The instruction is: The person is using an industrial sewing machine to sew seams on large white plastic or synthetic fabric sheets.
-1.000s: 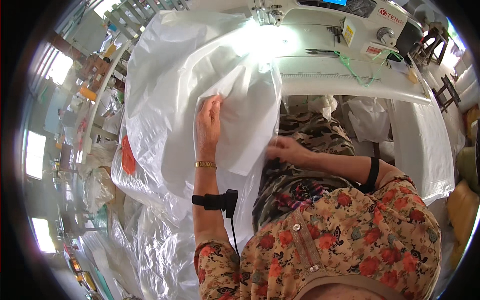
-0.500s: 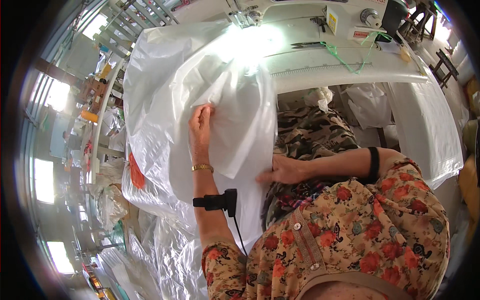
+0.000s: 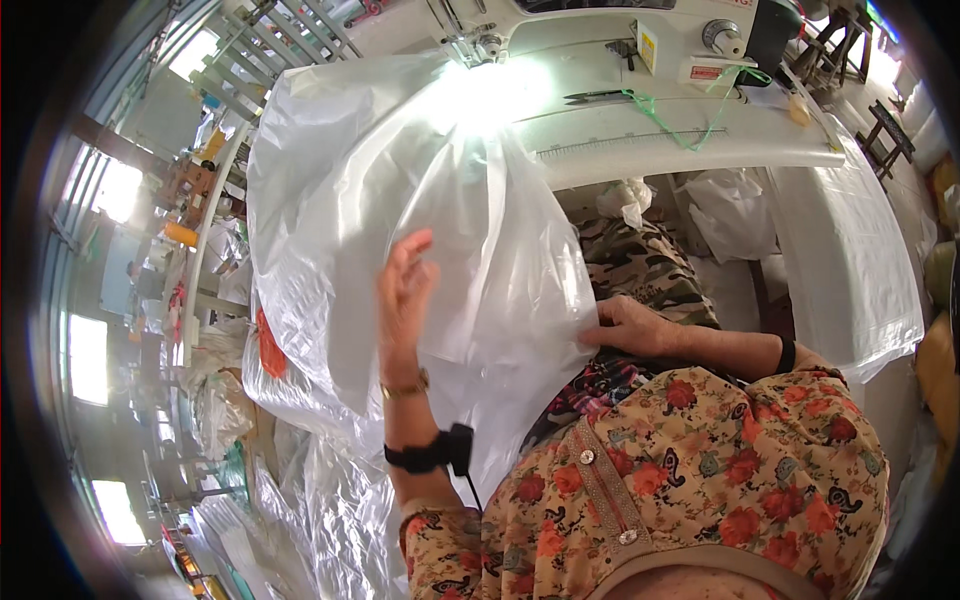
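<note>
A large white plastic sheet [image 3: 330,250] spreads from under the sewing machine's needle area [image 3: 487,48] down across my lap, gathered into folds below the bright lamp. My left hand [image 3: 405,295] hovers over the middle of the sheet, its fingers loosely bent and apart, slightly blurred, with nothing seen in them. At the right edge of the sheet, my right hand [image 3: 635,328] pinches the plastic between thumb and fingers. The spot where the sheet meets the needle is lost in the lamp's glare.
On the white machine table [image 3: 700,145] lie dark thread snips [image 3: 598,97] and a loop of green string [image 3: 680,135]. A white plastic bag [image 3: 735,215] hangs below the table. An orange-red piece [image 3: 268,345] shows beside the sheet at left. Stools [image 3: 885,140] stand far right.
My left hand has let go of the sheet's fold and lifted off it. My right hand has moved right and up, taking hold of the sheet's edge and drawing it rightward.
</note>
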A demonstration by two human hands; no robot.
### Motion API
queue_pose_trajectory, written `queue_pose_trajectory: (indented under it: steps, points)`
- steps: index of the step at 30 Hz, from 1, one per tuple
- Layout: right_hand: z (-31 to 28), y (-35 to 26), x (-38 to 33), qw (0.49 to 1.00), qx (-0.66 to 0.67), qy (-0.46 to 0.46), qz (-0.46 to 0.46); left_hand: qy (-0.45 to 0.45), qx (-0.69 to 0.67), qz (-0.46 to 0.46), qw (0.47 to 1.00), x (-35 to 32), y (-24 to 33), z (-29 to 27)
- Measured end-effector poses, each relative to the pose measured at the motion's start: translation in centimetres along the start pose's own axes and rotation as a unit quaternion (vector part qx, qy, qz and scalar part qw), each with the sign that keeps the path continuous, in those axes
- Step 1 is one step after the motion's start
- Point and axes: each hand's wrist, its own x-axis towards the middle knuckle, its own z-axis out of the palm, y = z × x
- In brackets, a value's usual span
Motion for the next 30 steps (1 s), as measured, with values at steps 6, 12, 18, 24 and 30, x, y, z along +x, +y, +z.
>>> queue_pose_trajectory:
  steps: [6,12,18,24,30]
  points:
    - [-0.3,-1.4,0.4,0.989,0.053,0.138,-0.022,-0.001,0.258,0.173,0.951,-5.3,6.0,5.9]
    - [0.3,-4.4,0.5,0.961,-0.114,0.198,-0.158,0.096,0.335,0.112,0.931,-5.8,1.6,4.9]
    - [0.6,-4.2,2.3,0.99,-0.109,0.071,-0.048,0.124,0.252,0.11,0.953,-5.5,3.0,4.4]
    - [1.1,-3.6,5.1,0.946,0.311,-0.016,0.093,0.106,0.176,0.132,0.97,-4.5,5.4,4.3]
    - [2.0,-4.9,4.2,0.983,0.164,0.039,0.069,0.055,0.164,0.091,0.981,-4.4,6.0,4.2]
